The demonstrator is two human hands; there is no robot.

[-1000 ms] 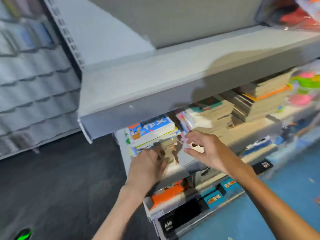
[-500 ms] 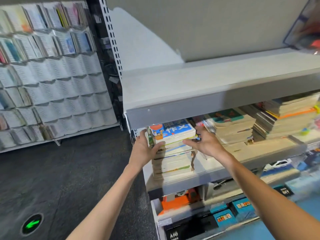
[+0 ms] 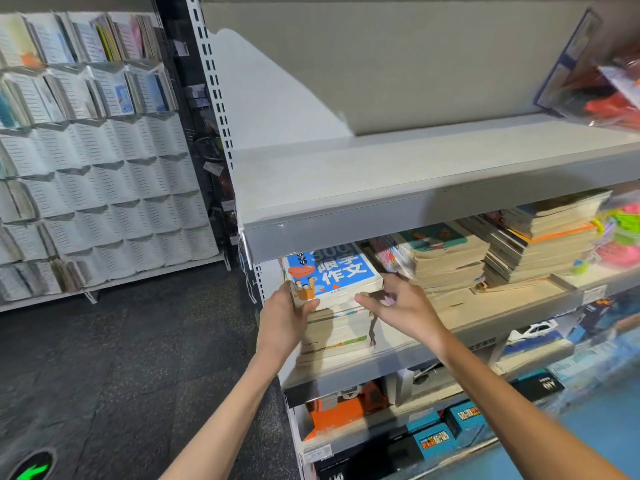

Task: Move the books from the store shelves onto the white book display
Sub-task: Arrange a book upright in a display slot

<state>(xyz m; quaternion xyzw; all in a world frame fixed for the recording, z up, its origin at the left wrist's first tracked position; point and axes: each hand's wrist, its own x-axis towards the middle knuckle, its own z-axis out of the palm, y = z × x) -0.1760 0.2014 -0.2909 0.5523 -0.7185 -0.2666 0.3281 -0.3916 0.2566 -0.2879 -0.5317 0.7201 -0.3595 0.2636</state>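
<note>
A stack of books (image 3: 341,336) stands at the left end of the grey middle shelf (image 3: 398,358), topped by a blue-covered book (image 3: 332,271). My left hand (image 3: 282,318) grips the stack's upper left side, thumb curled over the top book's front corner. My right hand (image 3: 405,306) holds the upper right side, thumb along the front edge and fingers at the right edge. The white book display (image 3: 104,188), a rack of tiered pockets with books in its top rows, stands to the left across the dark floor.
More book stacks (image 3: 446,258) (image 3: 540,237) lie to the right on the same shelf. The upper shelf (image 3: 381,174) overhangs the stack closely. Coloured toys (image 3: 620,237) sit far right. Lower shelves hold orange and blue boxes (image 3: 433,438). A green floor arrow (image 3: 33,471) glows bottom left.
Both hands moved from the stack's low front up to its two sides near the top. Over the last half second their hold looks about the same.
</note>
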